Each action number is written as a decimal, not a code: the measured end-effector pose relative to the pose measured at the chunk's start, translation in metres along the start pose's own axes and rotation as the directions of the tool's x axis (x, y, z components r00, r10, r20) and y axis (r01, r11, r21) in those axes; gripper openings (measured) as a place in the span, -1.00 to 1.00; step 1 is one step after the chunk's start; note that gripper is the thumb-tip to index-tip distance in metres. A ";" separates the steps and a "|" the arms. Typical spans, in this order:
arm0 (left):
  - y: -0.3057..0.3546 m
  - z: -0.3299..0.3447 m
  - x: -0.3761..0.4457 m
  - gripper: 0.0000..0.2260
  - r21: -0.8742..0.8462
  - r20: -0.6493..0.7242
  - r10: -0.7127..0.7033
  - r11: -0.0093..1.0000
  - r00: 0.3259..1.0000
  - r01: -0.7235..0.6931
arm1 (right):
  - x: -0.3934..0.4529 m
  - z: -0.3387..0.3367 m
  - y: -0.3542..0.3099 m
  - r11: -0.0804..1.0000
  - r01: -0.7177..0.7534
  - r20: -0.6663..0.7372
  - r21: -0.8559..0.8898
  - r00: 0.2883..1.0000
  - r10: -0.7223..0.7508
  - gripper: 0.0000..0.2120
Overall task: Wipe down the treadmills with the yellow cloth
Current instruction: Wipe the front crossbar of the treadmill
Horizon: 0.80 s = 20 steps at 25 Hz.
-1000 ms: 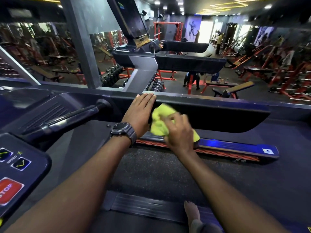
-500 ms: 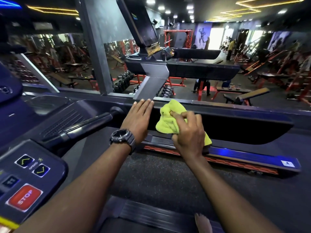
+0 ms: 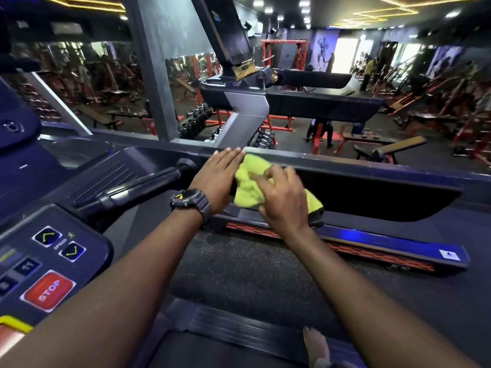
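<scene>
Fingers (image 3: 268, 179) of my right hand (image 3: 285, 200) curl over the yellow cloth (image 3: 248, 185) and hold it bunched against the treadmill's side rail (image 3: 372, 168); motion blur softens them, so I cannot make out the exact grip. Just beside it, my left hand (image 3: 218, 179) lies flat on the same rail, fingers straight and together, their tips at the rail's top edge and touching the cloth's left side. A dark wristwatch (image 3: 190, 201) sits on that wrist.

Part of the cloth is hidden under my right hand; one corner hangs out past the palm toward the blue-lit foot rail (image 3: 385, 243) below. To my left, a black handlebar (image 3: 138, 192) slants across the frame, and the console (image 3: 53, 261) with its red STOP button (image 3: 47, 290) and two speed arrows is cut off by the frame's edge. At the bottom edge, a bare foot (image 3: 316, 346) shows only partly on the deck.

Beyond the rail stands a second treadmill (image 3: 292, 102), its upright blocking much of the gym floor behind. Benches, dumbbell racks and red frames fill the background, where distant people are too small and dim to read.
</scene>
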<state>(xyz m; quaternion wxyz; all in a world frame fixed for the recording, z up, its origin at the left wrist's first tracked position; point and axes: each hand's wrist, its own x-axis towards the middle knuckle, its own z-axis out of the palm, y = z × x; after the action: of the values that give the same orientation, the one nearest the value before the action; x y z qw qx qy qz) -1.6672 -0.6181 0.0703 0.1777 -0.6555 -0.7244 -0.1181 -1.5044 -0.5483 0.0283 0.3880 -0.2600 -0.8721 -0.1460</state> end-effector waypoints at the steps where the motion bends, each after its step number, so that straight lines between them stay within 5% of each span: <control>1: -0.001 -0.001 -0.001 -0.20 -0.008 0.005 0.004 1.000 1.000 -0.004 | 0.001 0.000 -0.003 1.000 -0.029 -0.025 -0.005 0.999 0.029 -0.66; 4: -0.004 -0.002 0.002 -0.24 0.017 0.027 0.015 1.000 1.000 -0.016 | -0.008 0.003 -0.012 0.950 0.275 0.158 -0.149 0.955 -0.252 -0.77; 7: -0.022 -0.002 0.004 -0.28 0.098 -0.014 -0.059 0.993 0.998 0.061 | 0.013 0.000 -0.007 1.000 0.018 0.008 -0.016 1.000 -0.018 -0.63; 9: -0.032 -0.007 0.002 -0.32 0.096 -0.027 -0.178 0.979 0.984 0.179 | 0.008 0.009 -0.013 0.974 0.191 0.027 -0.126 0.982 -0.189 -0.70; 11: -0.035 -0.011 -0.001 -0.35 0.067 -0.019 -0.226 0.972 0.974 0.227 | 0.003 0.017 -0.019 0.874 0.445 0.179 -0.192 0.892 -0.415 -0.81; 14: -0.038 -0.011 0.000 -0.43 0.007 -0.002 -0.243 0.970 0.970 0.243 | 0.028 0.013 -0.021 0.950 0.285 0.134 -0.126 0.954 -0.269 -0.78; 18: -0.039 -0.019 -0.002 -0.51 -0.093 0.015 -0.261 0.961 0.965 0.261 | 0.031 0.018 -0.032 0.753 0.631 0.279 -0.186 0.769 -0.576 -0.97; 20: -0.040 -0.024 -0.002 -0.61 -0.161 -0.026 -0.313 0.939 0.949 0.305 | 0.048 0.017 -0.035 0.803 0.567 0.254 -0.183 0.816 -0.519 -0.92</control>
<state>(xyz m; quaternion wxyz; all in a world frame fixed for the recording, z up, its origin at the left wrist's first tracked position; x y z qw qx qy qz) -1.7047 -0.6345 0.0939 0.1242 -0.5421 -0.8022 -0.2173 -1.5612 -0.5528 0.0511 0.2080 -0.0578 -0.9174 -0.3343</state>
